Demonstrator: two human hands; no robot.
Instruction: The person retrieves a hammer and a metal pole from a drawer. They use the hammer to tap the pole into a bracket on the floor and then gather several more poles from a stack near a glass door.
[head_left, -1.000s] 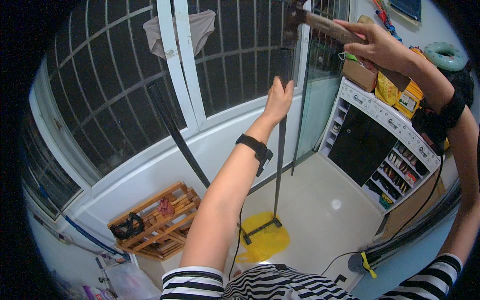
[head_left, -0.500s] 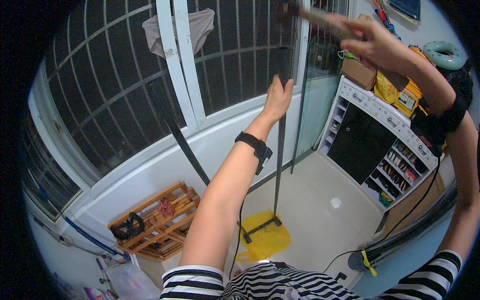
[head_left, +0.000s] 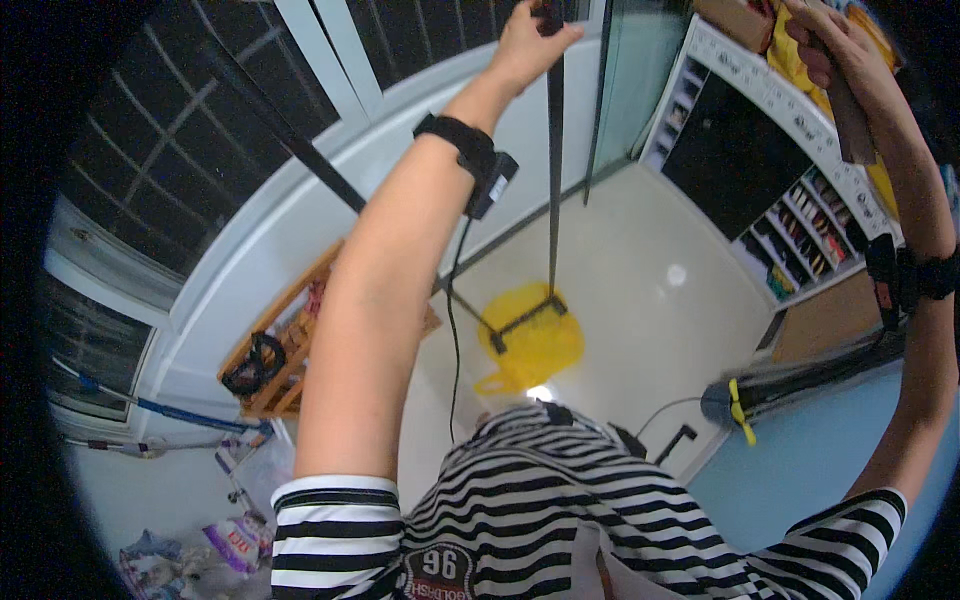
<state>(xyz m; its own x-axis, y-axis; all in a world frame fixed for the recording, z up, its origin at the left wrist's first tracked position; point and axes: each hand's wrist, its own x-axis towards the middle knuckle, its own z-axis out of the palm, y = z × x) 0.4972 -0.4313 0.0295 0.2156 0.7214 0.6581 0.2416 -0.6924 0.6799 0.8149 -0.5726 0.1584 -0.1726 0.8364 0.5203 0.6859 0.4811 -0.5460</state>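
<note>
My left hand (head_left: pixel 533 48) is raised at the top of the view, its fingers wrapped round a thin black upright pole (head_left: pixel 556 190). The pole's foot bar (head_left: pixel 528 325) stands on a yellow plastic bag (head_left: pixel 545 365) spread on the floor. Farther left, a second black pole (head_left: pixel 300 145) slants behind my left forearm. Up at the right, my right hand (head_left: pixel 835 45) is closed on a hammer (head_left: pixel 850 125). Only the lower part of its handle shows below the hand; the head is out of view.
Behind the poles are a low white wall and barred windows. A folded wooden rack (head_left: pixel 285 365) leans at the left. The shoe cabinet (head_left: pixel 740 130) stands at the far right, piled with bags. A black cable (head_left: pixel 452 350) hangs from my left wrist.
The view has tipped downward. My right hand has swung back to the right with the hammer, whose head has left the view. My left hand still grips the pole.
</note>
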